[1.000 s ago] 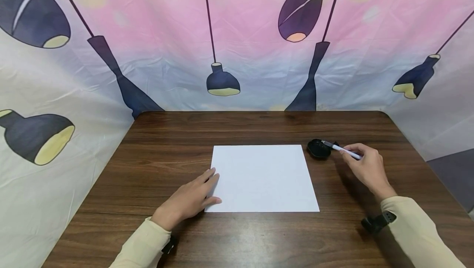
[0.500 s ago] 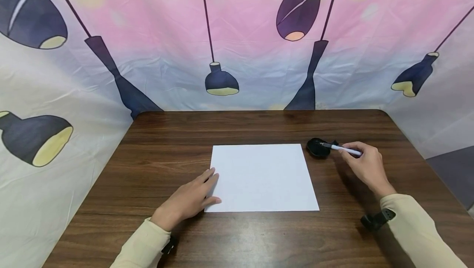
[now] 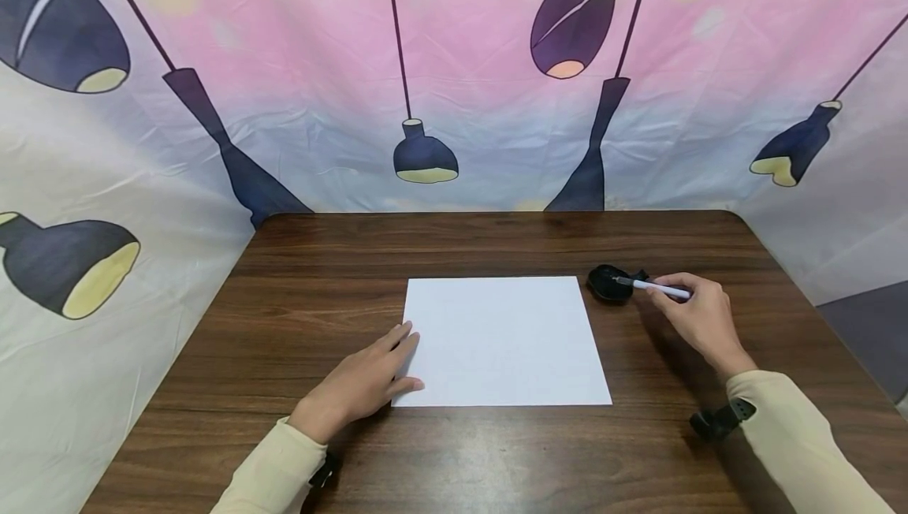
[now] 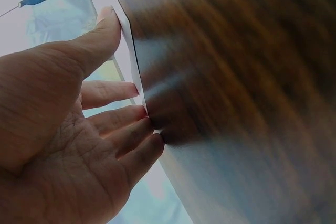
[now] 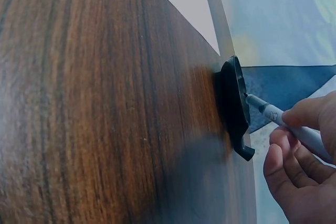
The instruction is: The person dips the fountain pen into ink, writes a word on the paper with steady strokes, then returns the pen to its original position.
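While the table (image 3: 496, 250) bears a paper (image 3: 507, 340) without marks — barely begun, by the look of it, the whole sheet left — the left hand (image 3: 369, 380) rests straight-fingered on its left edge and the right hand (image 3: 702, 321), by a black dish (image 3: 603, 289) (just right of the paper), pinches a pen (image 3: 649, 285).

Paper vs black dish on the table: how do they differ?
Color: the paper is white, the dish black.
Shape: the paper is flat with straight edges; the dish is rounded and raised, with a stubby projection.
Size: the paper covers far more of the table than the dish.
Shared: both rest on that wooden tabletop.
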{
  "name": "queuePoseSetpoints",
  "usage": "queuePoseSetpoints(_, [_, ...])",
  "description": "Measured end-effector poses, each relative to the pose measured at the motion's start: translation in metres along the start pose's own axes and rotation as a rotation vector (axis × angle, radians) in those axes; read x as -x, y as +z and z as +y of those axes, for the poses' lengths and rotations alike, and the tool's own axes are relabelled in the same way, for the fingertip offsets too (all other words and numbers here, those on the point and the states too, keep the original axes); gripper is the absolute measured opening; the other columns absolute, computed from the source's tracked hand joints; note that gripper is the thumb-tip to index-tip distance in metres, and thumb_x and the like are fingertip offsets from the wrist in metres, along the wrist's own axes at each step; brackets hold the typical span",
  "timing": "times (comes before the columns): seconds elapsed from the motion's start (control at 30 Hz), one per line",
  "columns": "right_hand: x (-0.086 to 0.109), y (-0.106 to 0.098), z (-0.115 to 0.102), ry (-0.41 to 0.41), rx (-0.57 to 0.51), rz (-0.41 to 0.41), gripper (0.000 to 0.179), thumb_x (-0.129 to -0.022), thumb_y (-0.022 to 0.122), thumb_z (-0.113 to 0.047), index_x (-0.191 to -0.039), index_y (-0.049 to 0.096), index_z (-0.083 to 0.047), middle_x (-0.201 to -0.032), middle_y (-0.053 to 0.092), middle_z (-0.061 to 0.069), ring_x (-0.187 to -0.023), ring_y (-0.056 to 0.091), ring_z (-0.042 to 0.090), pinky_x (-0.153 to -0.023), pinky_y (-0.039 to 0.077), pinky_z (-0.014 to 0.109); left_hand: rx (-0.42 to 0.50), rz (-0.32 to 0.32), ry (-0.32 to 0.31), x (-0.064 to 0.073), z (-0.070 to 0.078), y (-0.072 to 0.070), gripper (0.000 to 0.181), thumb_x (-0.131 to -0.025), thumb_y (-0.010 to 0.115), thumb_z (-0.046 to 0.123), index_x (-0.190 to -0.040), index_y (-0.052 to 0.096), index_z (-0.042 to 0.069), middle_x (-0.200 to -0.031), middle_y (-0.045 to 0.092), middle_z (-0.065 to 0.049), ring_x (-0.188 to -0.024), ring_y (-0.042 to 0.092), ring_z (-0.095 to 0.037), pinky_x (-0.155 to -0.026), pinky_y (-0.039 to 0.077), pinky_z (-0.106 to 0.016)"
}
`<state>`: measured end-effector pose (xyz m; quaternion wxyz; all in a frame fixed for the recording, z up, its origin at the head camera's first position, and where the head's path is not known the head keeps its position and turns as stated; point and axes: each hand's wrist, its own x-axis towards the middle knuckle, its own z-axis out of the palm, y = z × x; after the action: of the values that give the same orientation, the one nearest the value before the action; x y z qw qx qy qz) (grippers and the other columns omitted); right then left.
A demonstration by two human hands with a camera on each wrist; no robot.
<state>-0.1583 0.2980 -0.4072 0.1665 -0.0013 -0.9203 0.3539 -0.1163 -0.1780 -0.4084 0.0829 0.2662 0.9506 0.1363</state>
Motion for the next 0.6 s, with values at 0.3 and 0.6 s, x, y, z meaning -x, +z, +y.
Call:
queuePoseSetpoints(0.3, [0.0011, 0.0034, -0.0024, 0.033, -0.01, -0.022, 0.027, -0.096, 0.071, -0.019, -0.109, 0.073, 0.004, -0.098, 0.071, 0.023, -0.066, 0.054, 0.012, -0.05, 0.045, 0.023, 0.013, -0.012, -0.002, 0.001, 0.0001, -0.0008, 0.066, -0.1, 0.064, 0.036, -0.149, 0.044, -0.004, -0.158, 0.035, -0.025, -0.142, 0.041, -0.039, -0.106, 0.044, -0.055])
queuePoseSetpoints(0.6, [-0.0004, 0.0053, -0.0043, 0.028, -0.011, -0.013, 0.028, -0.095, 0.071, -0.02, -0.109, 0.072, 0.005, -0.093, 0.07, 0.021, -0.06, 0.05, 0.01, -0.048, 0.042, 0.024, 0.022, -0.015, -0.011, 0.0011, 0.0006, -0.002, 0.067, -0.1, 0.064, 0.036, -0.149, 0.044, -0.004, -0.159, 0.034, -0.024, -0.143, 0.04, -0.039, -0.107, 0.043, -0.054])
